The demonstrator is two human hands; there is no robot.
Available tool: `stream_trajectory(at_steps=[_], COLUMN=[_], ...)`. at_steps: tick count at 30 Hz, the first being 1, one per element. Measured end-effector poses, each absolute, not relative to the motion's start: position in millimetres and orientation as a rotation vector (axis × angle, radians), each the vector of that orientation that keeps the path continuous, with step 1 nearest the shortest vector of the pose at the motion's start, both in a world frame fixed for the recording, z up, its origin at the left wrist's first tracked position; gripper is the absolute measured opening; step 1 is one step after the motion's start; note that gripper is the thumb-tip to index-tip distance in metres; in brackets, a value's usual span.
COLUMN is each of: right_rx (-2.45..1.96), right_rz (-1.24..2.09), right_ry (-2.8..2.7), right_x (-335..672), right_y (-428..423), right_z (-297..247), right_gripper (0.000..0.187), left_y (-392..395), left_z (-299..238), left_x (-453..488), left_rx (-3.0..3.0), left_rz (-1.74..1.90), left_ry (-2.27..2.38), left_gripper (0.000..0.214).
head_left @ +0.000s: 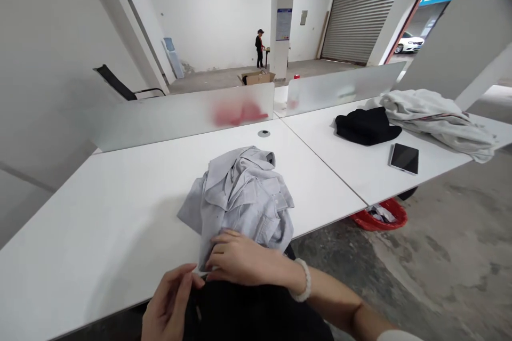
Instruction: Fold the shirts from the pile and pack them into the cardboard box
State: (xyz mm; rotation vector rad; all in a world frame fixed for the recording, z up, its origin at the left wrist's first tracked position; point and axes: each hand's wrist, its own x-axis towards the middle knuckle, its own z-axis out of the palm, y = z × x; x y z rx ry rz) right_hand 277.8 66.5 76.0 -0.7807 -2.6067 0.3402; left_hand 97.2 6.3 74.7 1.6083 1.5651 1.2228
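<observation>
A crumpled light grey collared shirt (244, 197) lies in a heap at the front edge of the white table. My right hand (240, 258), with a white fluffy band on its wrist, rests on the shirt's near lower part, its fingers curled around the cloth there. Just left of it, at the table edge, my left hand (170, 301) has thumb and fingers drawn together by the shirt's bottom corner. Whatever those fingertips may hold is too small to make out. Part of the shirt's near side is hidden under my right hand.
On the white table (100, 213) at right are a black cloth (366, 125), a dark-screened tablet (404, 158) and a pale garment (432, 117). A red-lined bin (380, 216) stands below the edge. Frosted dividers (192, 117) border the back; a person (260, 48) stands far off.
</observation>
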Motion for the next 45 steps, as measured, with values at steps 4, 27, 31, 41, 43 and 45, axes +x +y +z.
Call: stream_trajectory(at_steps=[4, 27, 31, 41, 43, 45], right_rx=[-1.068, -1.785, -1.747, -2.001, -2.107, -2.190], right_rz=[0.476, 0.047, -0.160, -0.049, -0.074, -0.041], right_ry=[-2.218, -1.733, -1.679, -1.821, -1.758, -1.736], right_x=[322, 515, 494, 451, 449, 447], right_y=[93, 183, 164, 100, 94, 91], right_z=[99, 64, 53, -1, -5, 0], right_gripper=[0.029, 0.034, 0.035, 0.055, 0.046, 0.031], left_y=[42, 52, 57, 47, 37, 31], left_z=[61, 19, 24, 18, 20, 23], left_x=[98, 14, 35, 98, 104, 109], left_rx=[1.741, 2.003, 2.150, 2.149, 2.119, 2.103], left_rz=[1.132, 0.789, 1.030, 0.679, 0.650, 0.615], left_ry=[1.710, 2.562, 2.217, 1.584, 1.498, 1.421], left_gripper=[0.036, 0.038, 0.036, 0.035, 0.033, 0.031])
